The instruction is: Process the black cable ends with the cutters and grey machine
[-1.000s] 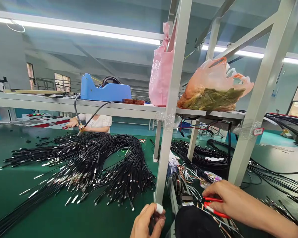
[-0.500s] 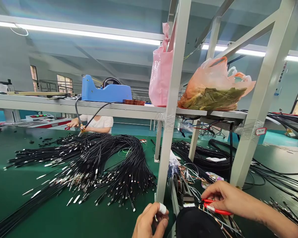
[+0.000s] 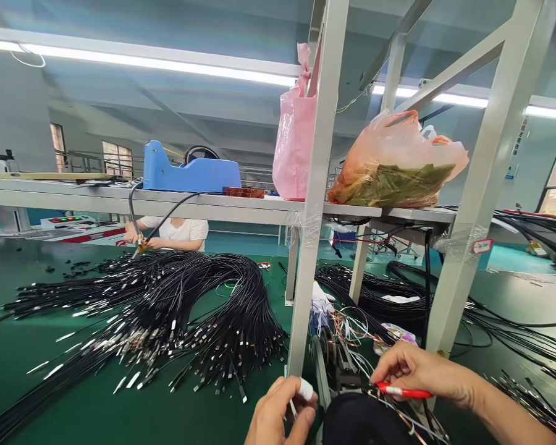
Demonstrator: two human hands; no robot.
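Observation:
My right hand (image 3: pixel 419 371) grips a small red-handled cutter (image 3: pixel 401 390) at the lower right, its tip over a tangle of thin copper and white wires (image 3: pixel 352 327) beside a small machine (image 3: pixel 336 364). My left hand (image 3: pixel 278 415) sits at the bottom edge, pinching a thin wire end; its thumb wears a white finger cot (image 3: pixel 306 389). A dark round object (image 3: pixel 361 420) lies between my two hands.
A big pile of black cables with metal ends (image 3: pixel 176 309) covers the green table (image 3: pixel 23 352) on the left. White frame posts (image 3: pixel 312 216) rise in front of me. The shelf holds a blue dispenser (image 3: pixel 189 173), a pink bag (image 3: pixel 294 136) and an orange bag (image 3: pixel 393 164). Another person (image 3: pixel 167 232) works across the table.
My right hand has closed the red cutter handles and shifted slightly left. My left hand stays at the bottom edge, almost unmoved. The view has drifted a little.

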